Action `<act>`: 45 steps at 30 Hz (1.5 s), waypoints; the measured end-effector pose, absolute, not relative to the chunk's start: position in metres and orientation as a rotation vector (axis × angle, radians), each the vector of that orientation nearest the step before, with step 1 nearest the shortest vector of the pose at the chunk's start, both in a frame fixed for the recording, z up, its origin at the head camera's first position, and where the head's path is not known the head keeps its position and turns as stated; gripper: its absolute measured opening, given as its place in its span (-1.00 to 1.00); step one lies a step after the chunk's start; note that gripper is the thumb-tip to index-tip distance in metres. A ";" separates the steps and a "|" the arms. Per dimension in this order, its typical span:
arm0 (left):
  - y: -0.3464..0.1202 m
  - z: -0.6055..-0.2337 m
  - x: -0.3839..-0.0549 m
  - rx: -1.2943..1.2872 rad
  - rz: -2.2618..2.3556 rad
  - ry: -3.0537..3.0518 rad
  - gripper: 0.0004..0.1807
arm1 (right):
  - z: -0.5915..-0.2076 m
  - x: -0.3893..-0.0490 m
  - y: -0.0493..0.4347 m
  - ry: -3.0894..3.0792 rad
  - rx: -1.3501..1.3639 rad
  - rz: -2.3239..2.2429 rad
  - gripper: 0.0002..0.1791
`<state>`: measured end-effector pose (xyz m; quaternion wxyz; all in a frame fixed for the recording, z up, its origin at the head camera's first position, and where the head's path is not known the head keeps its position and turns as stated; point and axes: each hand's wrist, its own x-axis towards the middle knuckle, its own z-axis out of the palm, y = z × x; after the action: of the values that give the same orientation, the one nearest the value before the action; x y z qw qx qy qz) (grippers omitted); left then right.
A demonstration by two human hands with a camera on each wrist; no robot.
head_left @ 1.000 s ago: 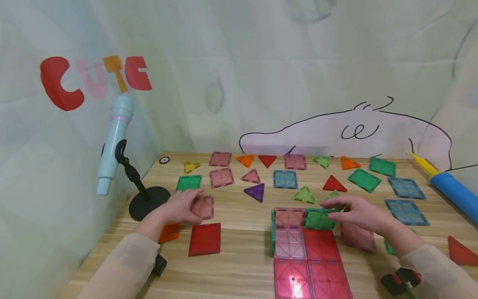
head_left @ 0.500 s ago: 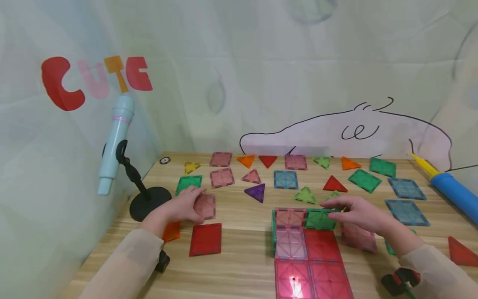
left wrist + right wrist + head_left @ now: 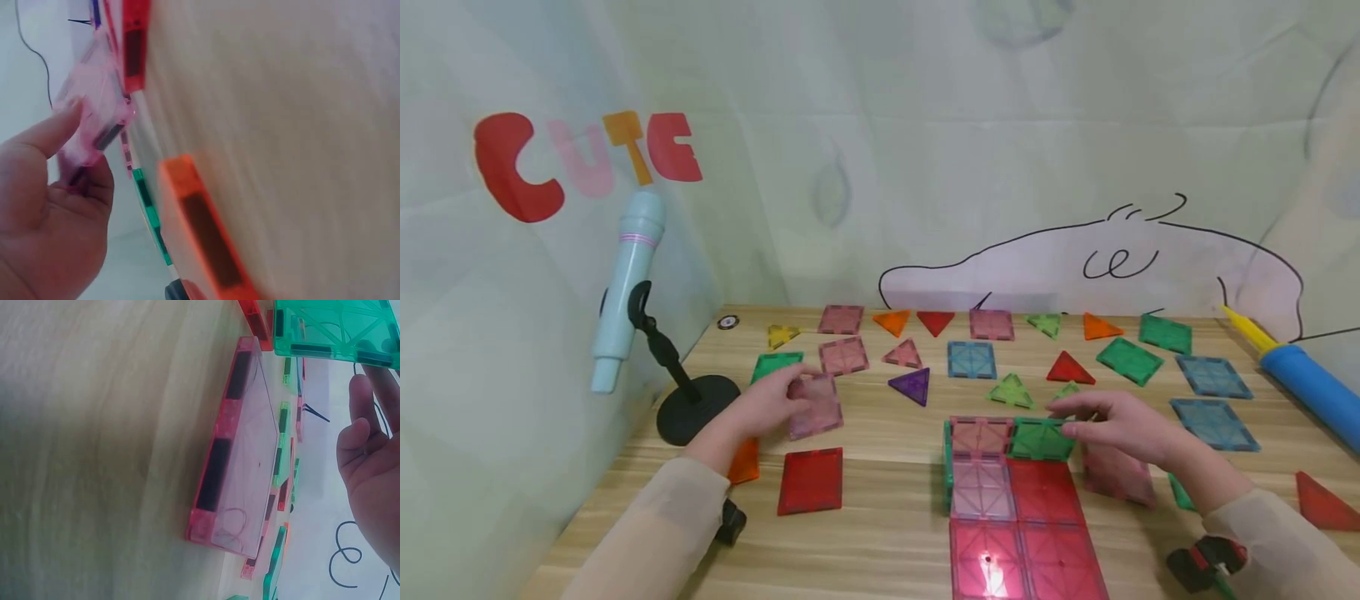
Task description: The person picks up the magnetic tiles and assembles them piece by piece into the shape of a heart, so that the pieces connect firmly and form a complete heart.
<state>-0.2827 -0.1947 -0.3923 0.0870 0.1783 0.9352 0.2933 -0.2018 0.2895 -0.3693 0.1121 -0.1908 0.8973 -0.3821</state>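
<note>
My left hand (image 3: 767,407) pinches a pink square magnetic tile (image 3: 818,407) between thumb and fingers; the tile is tilted up off the table. In the left wrist view the thumb lies across its face. My right hand (image 3: 1123,427) is at the far right of a tile structure, beside an upright green tile (image 3: 1039,440). In the right wrist view its loosely bent fingers reach that tile's edge, partly hidden behind it. Next to the green tile stands an upright pink tile (image 3: 981,437), behind flat red tiles (image 3: 1047,492) forming the base.
A red square tile (image 3: 811,481) and an orange tile (image 3: 745,461) lie near the left arm. Several loose tiles, including a purple triangle (image 3: 912,386), spread across the back. A microphone stand (image 3: 696,408) stands left; a blue tube (image 3: 1311,396) lies right.
My left hand has taken hold of the pink square tile, tilting it up and moving it slightly right. The right hand stays by the green tile.
</note>
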 end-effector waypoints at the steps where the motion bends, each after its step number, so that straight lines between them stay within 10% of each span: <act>1: -0.194 -0.391 -0.282 0.516 0.907 2.785 -0.53 | -0.369 -0.202 0.290 2.638 -0.565 -1.120 -0.59; 45: -0.071 -0.326 -0.196 1.020 1.284 2.319 -0.62 | -0.338 -0.159 0.182 2.482 -0.802 -1.568 -0.61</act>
<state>-0.1957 -0.0712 -0.3256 0.1499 0.3550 0.8073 0.4470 -0.1590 0.1821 -0.3385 0.0492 -0.2633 0.8145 -0.5147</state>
